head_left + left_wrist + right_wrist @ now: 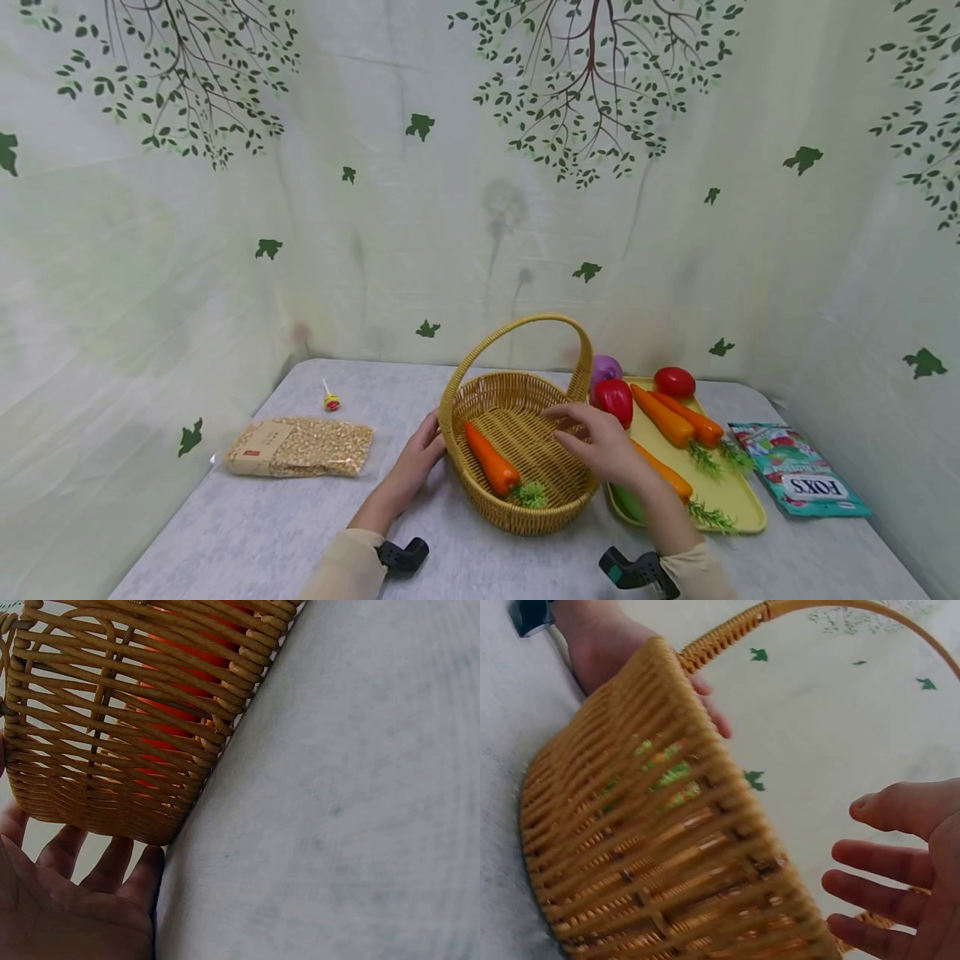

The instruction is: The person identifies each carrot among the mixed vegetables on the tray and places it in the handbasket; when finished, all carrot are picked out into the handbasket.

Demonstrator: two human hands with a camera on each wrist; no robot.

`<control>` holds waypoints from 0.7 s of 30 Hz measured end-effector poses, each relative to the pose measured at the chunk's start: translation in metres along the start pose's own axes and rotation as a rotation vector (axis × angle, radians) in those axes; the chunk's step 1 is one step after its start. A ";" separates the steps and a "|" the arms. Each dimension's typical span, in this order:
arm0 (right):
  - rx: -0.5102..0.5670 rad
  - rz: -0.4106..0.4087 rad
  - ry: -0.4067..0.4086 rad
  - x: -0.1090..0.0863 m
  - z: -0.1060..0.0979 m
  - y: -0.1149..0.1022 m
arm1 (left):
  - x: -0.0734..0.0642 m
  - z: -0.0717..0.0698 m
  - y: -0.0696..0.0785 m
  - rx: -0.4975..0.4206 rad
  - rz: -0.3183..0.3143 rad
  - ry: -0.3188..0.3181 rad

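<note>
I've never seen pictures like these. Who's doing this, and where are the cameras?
There's no robot, just a person. The wide picture comes from a camera on their head. Two close pictures come from little black cameras on the wrists. The left hand touches the outside of a basket with one carrot inside. The right hand hovers by the basket, holding nothing. On the table are also a lollipop, a clear bag, a teal packet and a yellow tray with more carrots.
</note>
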State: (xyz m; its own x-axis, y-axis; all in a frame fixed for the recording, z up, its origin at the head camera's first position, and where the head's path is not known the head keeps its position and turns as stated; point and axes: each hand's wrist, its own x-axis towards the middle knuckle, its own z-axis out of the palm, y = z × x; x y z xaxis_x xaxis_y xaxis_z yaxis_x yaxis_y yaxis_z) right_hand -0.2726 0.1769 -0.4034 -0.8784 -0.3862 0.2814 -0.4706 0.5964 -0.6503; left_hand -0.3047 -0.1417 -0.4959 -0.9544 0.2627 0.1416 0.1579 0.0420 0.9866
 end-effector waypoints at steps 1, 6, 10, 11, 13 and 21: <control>0.011 0.009 0.011 -0.001 -0.003 0.001 | 0.000 0.000 0.000 0.000 0.000 -0.001; 0.025 0.062 0.041 -0.009 -0.016 0.009 | 0.000 0.001 0.000 -0.009 -0.004 0.001; 0.020 0.123 0.047 -0.015 -0.023 0.019 | 0.000 0.002 0.001 -0.019 -0.008 0.003; 0.019 0.138 0.052 -0.016 -0.025 0.021 | 0.000 0.002 0.001 -0.017 -0.009 0.002; 0.015 0.152 0.058 -0.019 -0.028 0.024 | 0.000 0.002 0.001 -0.007 -0.009 0.001; 0.023 0.184 0.069 -0.025 -0.039 0.036 | -0.001 0.000 0.000 0.000 -0.001 -0.002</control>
State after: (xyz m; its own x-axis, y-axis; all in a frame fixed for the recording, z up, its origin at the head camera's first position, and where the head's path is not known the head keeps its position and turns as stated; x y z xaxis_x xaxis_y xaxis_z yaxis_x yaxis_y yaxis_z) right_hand -0.2708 0.2351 -0.4063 -0.9536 -0.2225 0.2029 -0.2997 0.6360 -0.7111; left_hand -0.3040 -0.1421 -0.4955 -0.9540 0.2646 0.1407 0.1571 0.0420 0.9867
